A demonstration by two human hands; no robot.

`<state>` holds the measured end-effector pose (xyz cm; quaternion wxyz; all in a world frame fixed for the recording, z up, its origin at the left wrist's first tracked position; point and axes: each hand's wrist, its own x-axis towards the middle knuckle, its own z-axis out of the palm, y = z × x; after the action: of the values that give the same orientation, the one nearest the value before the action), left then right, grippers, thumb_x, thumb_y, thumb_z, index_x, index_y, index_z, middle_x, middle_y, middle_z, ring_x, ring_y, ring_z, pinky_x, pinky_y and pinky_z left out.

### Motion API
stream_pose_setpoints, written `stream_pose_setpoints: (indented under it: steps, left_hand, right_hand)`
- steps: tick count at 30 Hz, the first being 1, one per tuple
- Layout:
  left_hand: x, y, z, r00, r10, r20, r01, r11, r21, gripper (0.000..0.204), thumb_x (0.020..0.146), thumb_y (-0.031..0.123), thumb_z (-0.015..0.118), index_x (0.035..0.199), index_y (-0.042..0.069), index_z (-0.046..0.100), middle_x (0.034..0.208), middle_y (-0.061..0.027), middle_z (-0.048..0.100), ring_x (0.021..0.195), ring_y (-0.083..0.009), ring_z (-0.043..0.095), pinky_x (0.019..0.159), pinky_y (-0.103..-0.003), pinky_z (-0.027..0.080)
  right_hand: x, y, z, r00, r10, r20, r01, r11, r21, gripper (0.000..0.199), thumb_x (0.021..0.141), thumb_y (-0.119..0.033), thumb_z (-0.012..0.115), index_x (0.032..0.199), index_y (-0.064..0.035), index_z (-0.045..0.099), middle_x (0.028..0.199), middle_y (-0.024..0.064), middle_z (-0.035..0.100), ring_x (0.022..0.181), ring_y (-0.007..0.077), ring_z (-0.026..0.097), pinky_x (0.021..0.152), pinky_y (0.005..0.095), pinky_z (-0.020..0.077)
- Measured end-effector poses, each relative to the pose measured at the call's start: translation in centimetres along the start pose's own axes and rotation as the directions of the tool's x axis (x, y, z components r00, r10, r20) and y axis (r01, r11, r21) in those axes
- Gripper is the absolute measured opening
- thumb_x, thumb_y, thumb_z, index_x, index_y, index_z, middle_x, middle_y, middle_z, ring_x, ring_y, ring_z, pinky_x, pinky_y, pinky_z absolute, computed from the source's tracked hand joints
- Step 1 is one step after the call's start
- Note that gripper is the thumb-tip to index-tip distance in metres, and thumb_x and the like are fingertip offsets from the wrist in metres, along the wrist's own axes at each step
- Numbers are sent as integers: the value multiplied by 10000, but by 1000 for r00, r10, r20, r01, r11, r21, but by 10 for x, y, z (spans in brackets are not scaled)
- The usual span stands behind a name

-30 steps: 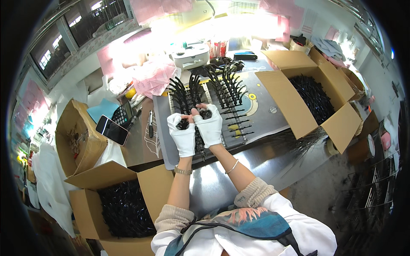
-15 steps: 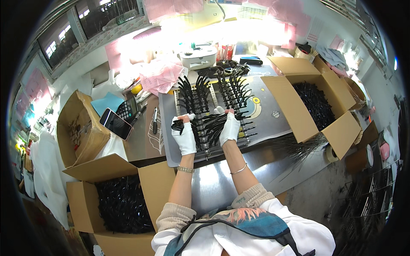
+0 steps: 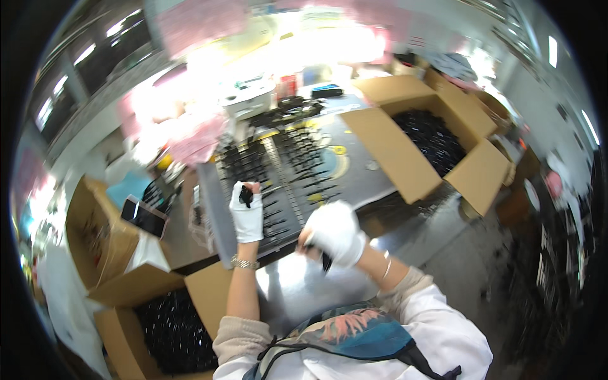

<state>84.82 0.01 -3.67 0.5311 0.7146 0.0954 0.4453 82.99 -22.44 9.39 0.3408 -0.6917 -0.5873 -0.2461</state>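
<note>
Both my hands wear white gloves with bare fingertips. My left hand (image 3: pixel 247 212) is closed at the left rack, and a small bunch of black strips (image 3: pixel 246 196) shows at its fingers. My right hand (image 3: pixel 334 233) is smeared by motion over the metal table edge, its fingers curled down; a dark bunch of strips (image 3: pixel 326 261) pokes out below them. Ahead of my hands lie two racks, the left rack (image 3: pixel 244 163) and the right rack (image 3: pixel 305 161), with rows of thin black strips sticking out. A pale ruler-like bar (image 3: pixel 282 174) runs between them.
The racks lie on a grey mat (image 3: pixel 364 180). An open carton (image 3: pixel 389 152) of black strips stands at the right, another carton (image 3: pixel 212 288) at lower left. A phone (image 3: pixel 144 217) leans by a worn box (image 3: pixel 120 247). A white container (image 3: pixel 248 98) stands behind.
My right hand has come off the racks, down toward my body. My left hand has shifted left relative to it. The view has turned, and the strips in the racks look flatter and more spread.
</note>
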Motion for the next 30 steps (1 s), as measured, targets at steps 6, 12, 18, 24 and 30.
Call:
stream_pose_setpoints:
  steps: [6, 12, 18, 24, 30]
  left_hand:
    - [9, 15, 24, 908, 278, 313, -382, 856, 349, 221, 732, -64, 668, 922, 37, 619, 796, -180, 650, 763, -372, 649, 699, -438, 515]
    - [6, 19, 31, 732, 250, 634, -652, 529, 543, 182, 733, 7, 642, 884, 95, 590, 777, -96, 652, 762, -300, 664, 683, -435, 508]
    - [6, 3, 16, 851, 374, 369, -524, 658, 541, 82, 814, 35, 652, 861, 83, 606, 737, -109, 672, 680, -249, 673, 614, -363, 504]
    - [10, -8, -34, 708, -637, -305, 241, 624, -744, 97, 974, 157, 656, 938, 106, 582, 561, 42, 449, 383, -74, 375, 369, -258, 289]
    - [-29, 59, -90, 922, -240, -304, 199, 967, -160, 128, 965, 166, 675, 910, 81, 598, 639, 40, 532, 494, -86, 446, 472, -238, 366]
  right_hand:
    - [9, 164, -141, 930, 173, -323, -360, 599, -715, 107, 835, -282, 697, 844, -179, 671, 627, 82, 656, 567, 269, 673, 546, 386, 552]
    - [3, 228, -193, 894, 397, -210, -378, 413, -829, 603, 860, -481, 712, 1273, -52, 621, 1235, 159, 660, 1167, 303, 616, 975, 406, 492]
    - [-13, 125, -151, 968, 127, -218, -222, 837, -499, 294, 850, -140, 735, 1111, -52, 631, 1046, 90, 691, 985, 319, 643, 909, 417, 497]
    - [-72, 49, -55, 978, 198, -72, -207, 966, -154, 72, 838, -79, 697, 834, -79, 625, 846, 75, 690, 804, 316, 654, 796, 401, 530]
    - [-113, 34, 9, 968, 231, 96, -234, 972, 19, 125, 801, -92, 725, 747, -65, 615, 784, 72, 676, 750, 296, 652, 708, 414, 512]
